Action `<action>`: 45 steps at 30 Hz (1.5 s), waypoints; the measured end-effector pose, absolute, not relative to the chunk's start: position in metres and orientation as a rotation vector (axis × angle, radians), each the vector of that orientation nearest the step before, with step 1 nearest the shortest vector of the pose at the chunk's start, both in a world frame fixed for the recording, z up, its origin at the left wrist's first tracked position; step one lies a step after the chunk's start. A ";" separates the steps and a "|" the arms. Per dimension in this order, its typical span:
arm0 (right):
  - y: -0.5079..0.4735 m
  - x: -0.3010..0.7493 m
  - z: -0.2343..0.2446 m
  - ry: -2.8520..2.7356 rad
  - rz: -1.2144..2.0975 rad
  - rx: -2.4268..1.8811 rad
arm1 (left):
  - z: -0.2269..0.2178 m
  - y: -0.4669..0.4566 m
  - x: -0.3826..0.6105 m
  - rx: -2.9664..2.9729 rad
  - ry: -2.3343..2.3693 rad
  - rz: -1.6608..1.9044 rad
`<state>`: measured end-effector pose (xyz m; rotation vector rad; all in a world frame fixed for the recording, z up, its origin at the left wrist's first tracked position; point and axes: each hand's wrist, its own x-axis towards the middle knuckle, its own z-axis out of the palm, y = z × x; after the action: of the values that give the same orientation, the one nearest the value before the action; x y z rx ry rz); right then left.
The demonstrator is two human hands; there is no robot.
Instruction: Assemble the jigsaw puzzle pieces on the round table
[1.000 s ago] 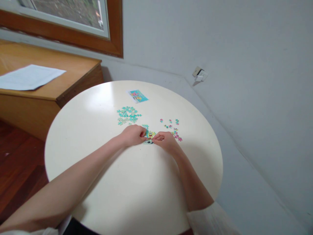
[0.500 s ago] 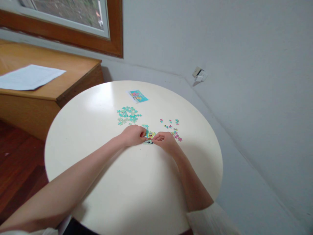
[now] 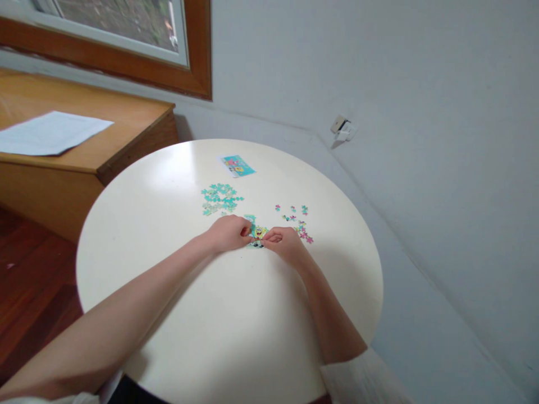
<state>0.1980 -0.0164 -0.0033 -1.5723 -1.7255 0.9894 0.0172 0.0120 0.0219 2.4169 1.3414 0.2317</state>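
Observation:
A partly joined jigsaw puzzle [image 3: 260, 230] with a yellow cartoon face lies on the round white table, between my hands. My left hand [image 3: 232, 231] rests at its left side, fingers curled and thumb tip on the puzzle's lower part. From the right, my right hand [image 3: 284, 242] meets it with thumb and forefinger pinched at the puzzle's edge. Both hands' fingertips are close together on the puzzle pieces. Which single piece each grips is too small to make out, and the hands cover parts of the puzzle.
Loose teal puzzle pieces [image 3: 219, 197] lie beyond my left hand. Pink and mixed pieces [image 3: 305, 234] lie beyond my right. A picture card [image 3: 238, 166] sits farther back on the white table [image 3: 227, 320]. A wooden desk [image 3: 138, 120] with a paper sheet [image 3: 54, 133] stands at left.

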 end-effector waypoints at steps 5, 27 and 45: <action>-0.015 0.198 -0.006 -1.748 0.956 -1.577 | 0.021 0.013 0.017 2.423 1.342 0.231; -0.016 0.197 -0.002 -1.736 1.017 -1.532 | 0.021 0.013 0.017 2.430 1.353 0.215; -0.012 0.201 -0.001 -1.543 1.039 -1.478 | 0.023 0.012 0.018 2.404 1.354 0.215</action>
<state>0.2015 -0.0123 -0.0012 -1.4784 -1.5431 1.0388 0.0182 0.0119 0.0228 2.4041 1.3542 0.2154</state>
